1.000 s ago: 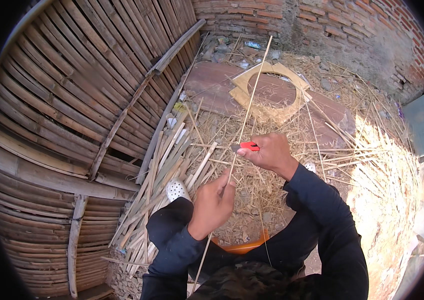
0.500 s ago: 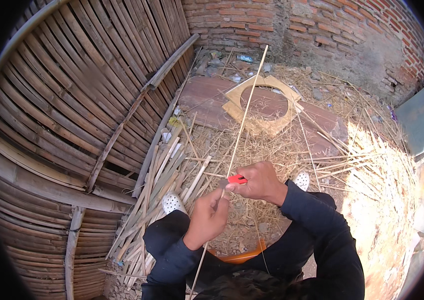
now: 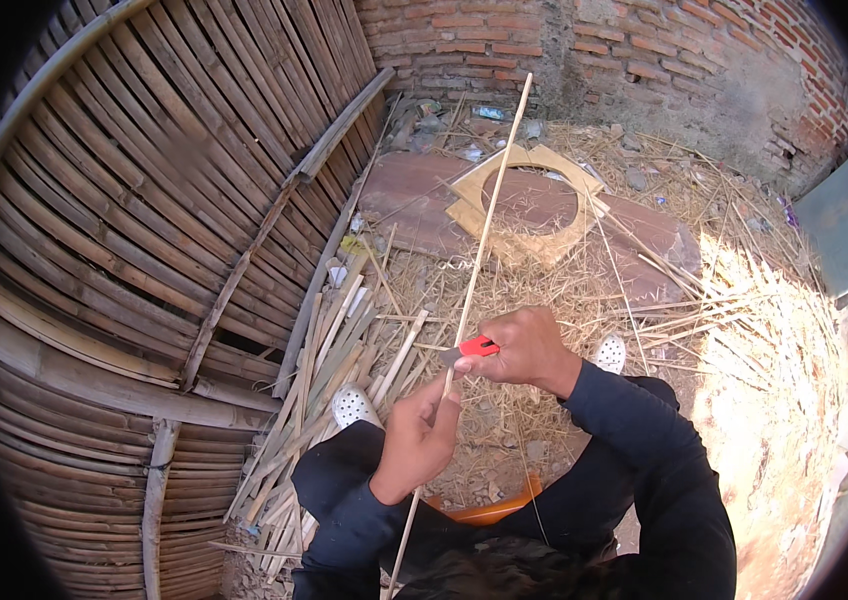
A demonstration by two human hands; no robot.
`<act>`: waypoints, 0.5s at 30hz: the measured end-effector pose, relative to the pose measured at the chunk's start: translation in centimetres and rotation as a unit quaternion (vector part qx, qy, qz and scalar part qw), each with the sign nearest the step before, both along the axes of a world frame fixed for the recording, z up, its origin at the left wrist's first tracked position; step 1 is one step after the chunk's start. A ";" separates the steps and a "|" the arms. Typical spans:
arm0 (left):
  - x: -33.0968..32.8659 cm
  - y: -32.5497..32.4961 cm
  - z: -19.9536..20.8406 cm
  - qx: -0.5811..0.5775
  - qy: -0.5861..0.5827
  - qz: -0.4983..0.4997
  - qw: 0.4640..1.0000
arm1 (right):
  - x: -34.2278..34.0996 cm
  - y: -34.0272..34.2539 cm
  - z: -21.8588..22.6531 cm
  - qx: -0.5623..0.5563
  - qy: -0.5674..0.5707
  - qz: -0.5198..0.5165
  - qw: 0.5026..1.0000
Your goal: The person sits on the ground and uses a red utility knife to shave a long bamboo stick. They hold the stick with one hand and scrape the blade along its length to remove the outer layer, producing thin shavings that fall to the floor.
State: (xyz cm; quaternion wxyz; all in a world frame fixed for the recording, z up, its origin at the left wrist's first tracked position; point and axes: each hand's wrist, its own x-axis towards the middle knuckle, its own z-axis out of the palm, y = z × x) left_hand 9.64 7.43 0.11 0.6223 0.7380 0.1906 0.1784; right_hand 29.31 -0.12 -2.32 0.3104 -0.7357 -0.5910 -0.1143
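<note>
Closest to me, here's the left hand (image 3: 416,440), pinching the thin pale strip (image 3: 485,240) between thumb and fingers, seemingly to steady it, the tail running down beside the dark sleeve (image 3: 349,525). Just ahead, the right hand (image 3: 524,350) is wrapped around a red-handled knife (image 3: 478,346), blade laid across the strip, thumb tucked close, probably for control. Right forearm angles inward, elbow out wide; the hands nearly meet. Beyond, the strip slants away over straw (image 3: 564,300) and holed board (image 3: 544,247), towards the brick wall (image 3: 484,40).
</note>
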 end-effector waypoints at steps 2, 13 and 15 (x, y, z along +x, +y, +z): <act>-0.7 0.0 0.0 0.031 0.036 0.006 0.999 | 1.0 0.4 -0.3 0.005 -0.021 0.012 1.000; -3.1 -2.2 1.1 0.046 0.076 -0.013 0.996 | 6.1 0.1 -0.5 0.056 -0.085 -0.084 0.991; -4.0 -2.8 0.5 0.022 0.079 -0.004 0.997 | 5.8 0.4 -1.1 0.060 -0.069 -0.070 0.993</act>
